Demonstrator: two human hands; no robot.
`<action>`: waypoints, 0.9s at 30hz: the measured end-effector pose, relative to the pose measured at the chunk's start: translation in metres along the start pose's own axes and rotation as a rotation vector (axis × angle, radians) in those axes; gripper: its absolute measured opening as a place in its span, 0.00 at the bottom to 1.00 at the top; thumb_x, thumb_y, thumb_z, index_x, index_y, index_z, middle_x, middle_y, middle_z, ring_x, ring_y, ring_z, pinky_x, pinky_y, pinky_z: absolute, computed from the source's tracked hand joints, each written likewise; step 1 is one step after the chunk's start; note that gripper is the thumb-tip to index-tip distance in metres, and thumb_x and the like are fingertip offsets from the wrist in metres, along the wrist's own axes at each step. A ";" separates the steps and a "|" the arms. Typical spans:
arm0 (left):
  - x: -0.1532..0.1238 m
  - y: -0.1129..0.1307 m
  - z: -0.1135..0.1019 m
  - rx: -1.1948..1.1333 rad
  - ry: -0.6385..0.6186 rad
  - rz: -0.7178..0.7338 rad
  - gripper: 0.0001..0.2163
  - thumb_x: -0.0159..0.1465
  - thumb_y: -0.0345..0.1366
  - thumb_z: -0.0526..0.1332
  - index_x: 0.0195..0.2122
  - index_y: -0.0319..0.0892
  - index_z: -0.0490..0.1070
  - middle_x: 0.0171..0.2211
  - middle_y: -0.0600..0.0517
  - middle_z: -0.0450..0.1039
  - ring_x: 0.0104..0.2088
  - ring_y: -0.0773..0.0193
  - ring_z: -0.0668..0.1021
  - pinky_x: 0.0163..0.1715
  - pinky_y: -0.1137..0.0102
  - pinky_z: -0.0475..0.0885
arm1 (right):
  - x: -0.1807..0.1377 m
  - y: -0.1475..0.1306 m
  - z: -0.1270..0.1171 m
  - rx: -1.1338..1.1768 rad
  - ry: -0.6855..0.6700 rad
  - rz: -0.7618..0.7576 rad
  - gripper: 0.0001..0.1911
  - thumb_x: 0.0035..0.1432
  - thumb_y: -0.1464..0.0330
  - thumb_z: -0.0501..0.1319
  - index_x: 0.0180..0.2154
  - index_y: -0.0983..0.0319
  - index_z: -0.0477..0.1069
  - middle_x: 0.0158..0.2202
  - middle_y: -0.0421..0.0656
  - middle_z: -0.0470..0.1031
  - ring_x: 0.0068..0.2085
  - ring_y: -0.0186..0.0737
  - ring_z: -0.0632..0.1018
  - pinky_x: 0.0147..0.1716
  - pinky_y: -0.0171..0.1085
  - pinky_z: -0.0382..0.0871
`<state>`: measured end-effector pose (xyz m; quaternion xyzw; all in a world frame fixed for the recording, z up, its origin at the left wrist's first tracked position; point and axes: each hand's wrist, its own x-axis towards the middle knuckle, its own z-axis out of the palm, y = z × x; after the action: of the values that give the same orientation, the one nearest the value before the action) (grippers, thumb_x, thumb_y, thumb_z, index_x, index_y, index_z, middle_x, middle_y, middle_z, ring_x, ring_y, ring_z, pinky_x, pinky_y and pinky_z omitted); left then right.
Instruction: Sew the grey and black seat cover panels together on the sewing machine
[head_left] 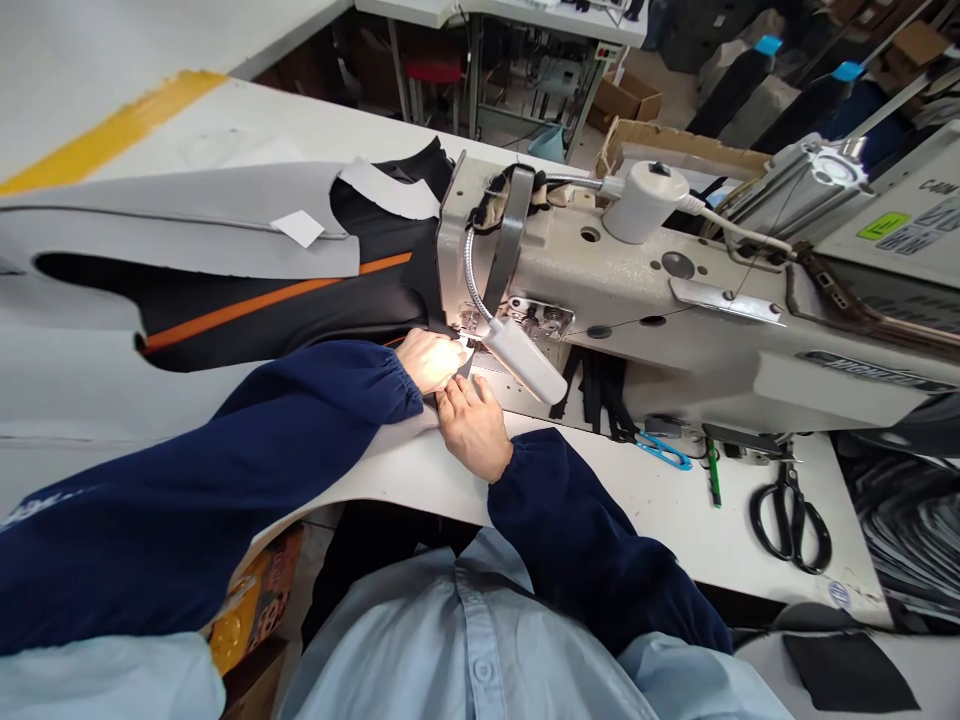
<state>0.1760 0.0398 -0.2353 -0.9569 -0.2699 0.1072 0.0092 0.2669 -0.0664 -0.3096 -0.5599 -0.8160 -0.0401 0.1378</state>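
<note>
My left hand [429, 358] presses on black and grey fabric [225, 250] with an orange stripe, right beside the needle area of a beige sewing machine [660, 290]. Just below it, my right hand [472, 425] lies flat on the fabric's edge, fingers pointing toward the needle. A small white lamp [525, 362] on a flexible neck shines onto the spot between both hands. The needle itself is hidden behind the lamp and my fingers. Both arms wear dark blue sleeve covers.
Black scissors [791, 515], blue thread snips [664, 452] and a green pen [713, 482] lie on the white table [675, 520] to the right. Dark fabric pieces [907, 540] are stacked at the far right. Cardboard boxes [675, 150] stand behind the machine.
</note>
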 end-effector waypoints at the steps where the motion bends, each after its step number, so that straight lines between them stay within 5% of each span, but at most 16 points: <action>1: 0.000 0.001 -0.001 -0.008 0.006 -0.009 0.11 0.63 0.31 0.52 0.36 0.35 0.73 0.32 0.42 0.74 0.34 0.55 0.74 0.25 0.67 0.55 | 0.001 0.000 0.000 -0.001 -0.002 0.003 0.17 0.63 0.76 0.51 0.50 0.72 0.70 0.52 0.60 0.72 0.55 0.54 0.71 0.56 0.57 0.61; 16: 0.003 0.009 -0.013 -0.142 -0.147 -0.162 0.13 0.65 0.31 0.49 0.42 0.35 0.73 0.38 0.40 0.75 0.37 0.53 0.78 0.31 0.67 0.66 | 0.007 0.004 -0.003 0.000 -0.018 0.055 0.16 0.61 0.77 0.50 0.45 0.71 0.73 0.49 0.60 0.73 0.55 0.54 0.71 0.56 0.59 0.57; 27: 0.008 0.006 -0.005 -0.182 -0.107 -0.146 0.13 0.61 0.30 0.52 0.41 0.37 0.74 0.39 0.41 0.74 0.36 0.54 0.78 0.31 0.67 0.69 | 0.012 0.016 -0.003 -0.012 -0.035 0.103 0.15 0.61 0.76 0.52 0.46 0.71 0.72 0.52 0.60 0.72 0.56 0.54 0.69 0.56 0.56 0.59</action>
<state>0.1864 0.0389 -0.2322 -0.9245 -0.3475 0.1322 -0.0846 0.2779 -0.0507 -0.3053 -0.6026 -0.7882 -0.0282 0.1220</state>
